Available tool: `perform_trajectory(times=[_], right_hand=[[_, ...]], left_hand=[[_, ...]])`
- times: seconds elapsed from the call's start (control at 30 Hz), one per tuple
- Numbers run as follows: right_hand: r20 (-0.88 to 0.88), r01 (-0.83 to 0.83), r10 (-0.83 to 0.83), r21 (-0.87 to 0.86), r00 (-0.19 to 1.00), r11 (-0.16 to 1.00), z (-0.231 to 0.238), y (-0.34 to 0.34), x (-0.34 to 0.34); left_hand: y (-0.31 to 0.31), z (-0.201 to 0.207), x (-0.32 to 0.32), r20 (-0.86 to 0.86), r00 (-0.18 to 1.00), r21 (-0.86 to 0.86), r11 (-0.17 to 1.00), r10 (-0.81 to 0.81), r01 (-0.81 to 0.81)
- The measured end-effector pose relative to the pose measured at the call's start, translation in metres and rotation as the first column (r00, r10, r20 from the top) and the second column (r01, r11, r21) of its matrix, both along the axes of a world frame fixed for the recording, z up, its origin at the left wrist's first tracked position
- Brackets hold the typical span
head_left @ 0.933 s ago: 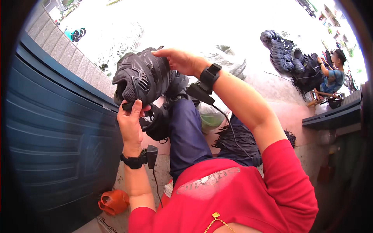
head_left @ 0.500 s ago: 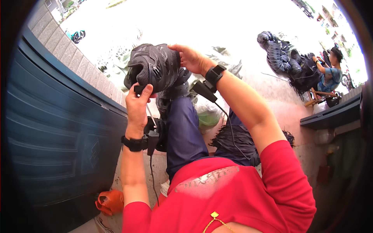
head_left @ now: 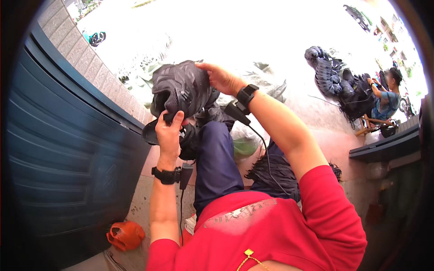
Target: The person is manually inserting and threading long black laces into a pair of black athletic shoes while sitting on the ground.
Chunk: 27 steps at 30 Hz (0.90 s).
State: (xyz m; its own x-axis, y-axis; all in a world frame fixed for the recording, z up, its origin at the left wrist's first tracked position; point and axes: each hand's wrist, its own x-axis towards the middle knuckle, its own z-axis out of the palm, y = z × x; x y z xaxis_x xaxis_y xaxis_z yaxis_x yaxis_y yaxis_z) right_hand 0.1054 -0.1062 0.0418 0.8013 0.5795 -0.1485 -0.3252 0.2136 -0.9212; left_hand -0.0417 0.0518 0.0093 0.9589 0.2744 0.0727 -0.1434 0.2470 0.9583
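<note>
A black and dark-grey sneaker upper (head_left: pixel 183 86) is held up over my left thigh, its opening turned toward me. My left hand (head_left: pixel 169 137) is closed on its near edge, thumb on top. At its far right side my right hand (head_left: pixel 224 80) grips the edge, the fingers partly hidden behind it. More black shoe pieces (head_left: pixel 189 141) are bunched below the left hand and against my knee. Motion blurs the held upper, and whether the left palm also holds something small cannot be made out. Both wrists wear black bands with cabled boxes.
A blue metal door (head_left: pixel 68 149) stands close on my left. A black fringed bundle (head_left: pixel 273 169) lies by my right leg, with a clear, greenish plastic bag (head_left: pixel 244 140) between my legs. An orange bag (head_left: pixel 125 235) sits on the floor. A seated person (head_left: pixel 386 97) handles dark strung pieces (head_left: pixel 330 74) at right.
The upper has tilted and shifted slightly right and down with both hands. A thin pale rod and black handle seen at my left hand earlier no longer show.
</note>
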Motion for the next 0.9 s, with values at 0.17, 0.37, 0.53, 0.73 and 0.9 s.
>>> perform_trajectory(times=[0.17, 0.37, 0.53, 0.73, 0.9], right_hand=[[0.025, 0.117, -0.119, 0.070, 0.993, 0.991, -0.025, -0.055, -0.031], [-0.218, 0.496, -0.458, 0.172, 0.862, 0.851, -0.074, -0.131, -0.153], [-0.537, 0.645, -0.514, 0.076, 0.669, 0.760, -0.175, -0.166, -0.187], [-0.160, 0.659, -0.780, -0.448, 0.606, 0.604, -0.173, -0.173, -0.206], [0.502, 0.606, -0.350, -0.718, 0.791, 0.341, -0.144, -0.168, -0.210]], left_hand=[[0.005, 0.003, -0.001, -0.001, 0.954, 0.086, 0.950, -0.300, 0.299], [-0.058, -0.009, -0.018, -0.105, 0.790, 0.355, 0.720, -0.603, 0.597], [-0.120, -0.060, -0.016, -0.162, 0.731, 0.737, 0.411, -0.663, 0.537], [-0.150, -0.089, -0.048, -0.357, 0.747, 0.884, 0.057, -0.560, 0.465], [-0.159, -0.096, -0.063, -0.430, 0.714, 0.871, -0.046, -0.553, 0.489]])
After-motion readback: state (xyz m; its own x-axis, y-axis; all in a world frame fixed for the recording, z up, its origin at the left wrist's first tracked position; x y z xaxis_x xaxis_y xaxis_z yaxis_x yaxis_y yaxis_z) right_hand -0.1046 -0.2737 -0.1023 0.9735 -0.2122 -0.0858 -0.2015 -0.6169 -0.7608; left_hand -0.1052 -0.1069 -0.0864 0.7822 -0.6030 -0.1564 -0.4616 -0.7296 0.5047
